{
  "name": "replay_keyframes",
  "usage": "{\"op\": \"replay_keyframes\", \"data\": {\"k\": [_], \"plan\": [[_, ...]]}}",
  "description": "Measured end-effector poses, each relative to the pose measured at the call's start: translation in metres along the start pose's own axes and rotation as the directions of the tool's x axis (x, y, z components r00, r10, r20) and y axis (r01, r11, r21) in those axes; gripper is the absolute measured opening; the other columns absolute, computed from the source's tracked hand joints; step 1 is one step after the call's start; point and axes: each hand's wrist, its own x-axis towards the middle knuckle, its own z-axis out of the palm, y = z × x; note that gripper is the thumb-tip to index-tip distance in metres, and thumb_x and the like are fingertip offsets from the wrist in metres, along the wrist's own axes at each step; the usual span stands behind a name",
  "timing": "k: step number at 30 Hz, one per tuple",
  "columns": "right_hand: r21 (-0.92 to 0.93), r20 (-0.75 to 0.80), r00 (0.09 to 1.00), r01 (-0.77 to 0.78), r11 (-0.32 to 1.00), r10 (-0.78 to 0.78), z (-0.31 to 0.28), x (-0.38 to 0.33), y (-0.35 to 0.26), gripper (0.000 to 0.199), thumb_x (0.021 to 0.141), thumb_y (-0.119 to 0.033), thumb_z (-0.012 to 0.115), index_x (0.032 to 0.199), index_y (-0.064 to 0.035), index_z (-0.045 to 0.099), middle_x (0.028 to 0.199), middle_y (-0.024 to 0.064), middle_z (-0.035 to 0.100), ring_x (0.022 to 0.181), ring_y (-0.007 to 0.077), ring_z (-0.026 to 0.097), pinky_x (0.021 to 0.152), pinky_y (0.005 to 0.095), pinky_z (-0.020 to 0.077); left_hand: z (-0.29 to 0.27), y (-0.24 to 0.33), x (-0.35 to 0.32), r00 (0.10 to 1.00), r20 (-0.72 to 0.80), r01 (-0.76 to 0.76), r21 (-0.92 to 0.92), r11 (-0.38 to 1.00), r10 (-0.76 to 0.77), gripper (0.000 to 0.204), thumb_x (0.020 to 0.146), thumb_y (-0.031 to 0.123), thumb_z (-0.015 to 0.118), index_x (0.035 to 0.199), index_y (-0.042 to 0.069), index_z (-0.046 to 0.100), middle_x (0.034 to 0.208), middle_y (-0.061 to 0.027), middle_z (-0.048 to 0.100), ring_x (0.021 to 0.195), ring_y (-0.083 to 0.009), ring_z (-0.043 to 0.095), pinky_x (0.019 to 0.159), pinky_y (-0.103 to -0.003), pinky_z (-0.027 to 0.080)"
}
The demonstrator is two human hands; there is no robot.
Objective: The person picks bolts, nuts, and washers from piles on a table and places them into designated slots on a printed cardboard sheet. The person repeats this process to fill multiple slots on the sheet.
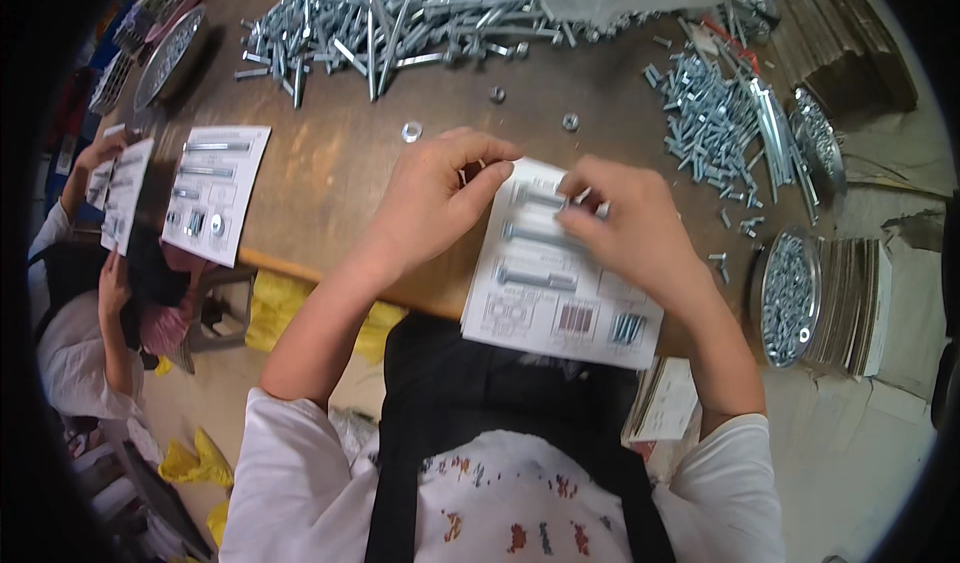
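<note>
A white printed card, which looks like the top of a thin stack, lies tilted at the table's front edge before me. My left hand pinches its upper left corner between thumb and index finger. Over the card's upper part, my right hand has its fingers closed at the end of a silver bolt in the top row. Below that lie a second bolt and a thick bolt. Small screws show at the card's lower right. My right fingers partly hide the upper rows.
A large heap of long bolts covers the table's far side. Short bolts are piled at the right, near a bowl of small hardware and cardboard stacks. Another filled card lies left; beyond it a co-worker's hand holds a card.
</note>
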Motion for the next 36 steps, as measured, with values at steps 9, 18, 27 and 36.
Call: {"op": "replay_keyframes", "data": {"k": [9,18,27,36], "plan": [[-0.193,0.075,0.993,0.107,0.975,-0.094,0.064,-0.059,-0.058,0.014,0.079,-0.002,0.067,0.09,-0.0024,0.058,0.085,0.0143,0.062,0.07,0.0322,0.066,0.058,0.0408,0.0536,0.012,0.003,-0.081,0.977,0.171,0.133,-0.032,0.991,-0.126,0.016,0.092,0.007,0.065,0.105,-0.002,0.071,0.084,-0.0107,0.069,0.07,-0.014,0.063,0.065,-0.029,0.05],[-0.06,-0.132,0.987,-0.104,0.993,0.095,0.07,-0.09,-0.047,0.024,0.078,-0.008,0.075,0.101,-0.0065,0.066,0.094,0.0096,0.066,0.079,0.03,0.068,0.065,0.0385,0.0535,0.022,0.013,-0.102,0.99,0.141,0.003,0.105,0.994,-0.018,0.028,0.084,0.009,0.073,0.111,0.004,0.069,0.087,-0.0126,0.066,0.071,-0.0251,0.065,0.065,-0.035,0.051],[0.081,-0.199,0.968,-0.142,0.987,0.155,0.079,-0.093,-0.043,0.014,0.08,-0.007,0.074,0.093,-0.0063,0.069,0.085,0.0083,0.065,0.069,0.0276,0.066,0.06,0.0365,0.0521,0.028,0.005,-0.106,0.985,0.172,-0.047,0.21,0.977,0.01,0.021,0.083,0.01,0.075,0.103,0.007,0.069,0.087,-0.011,0.066,0.071,-0.0249,0.068,0.064,-0.035,0.053],[-0.146,-0.38,0.917,0.07,0.987,-0.122,0.094,-0.102,-0.033,0.016,0.077,-0.008,0.076,0.092,-0.0079,0.068,0.084,0.0038,0.064,0.072,0.0238,0.066,0.058,0.0331,0.0515,0.032,0.005,-0.102,0.986,0.164,-0.048,0.187,0.981,0.017,0.023,0.082,0.011,0.078,0.103,0.006,0.07,0.085,-0.0103,0.065,0.067,-0.0214,0.066,0.061,-0.032,0.052]]}}
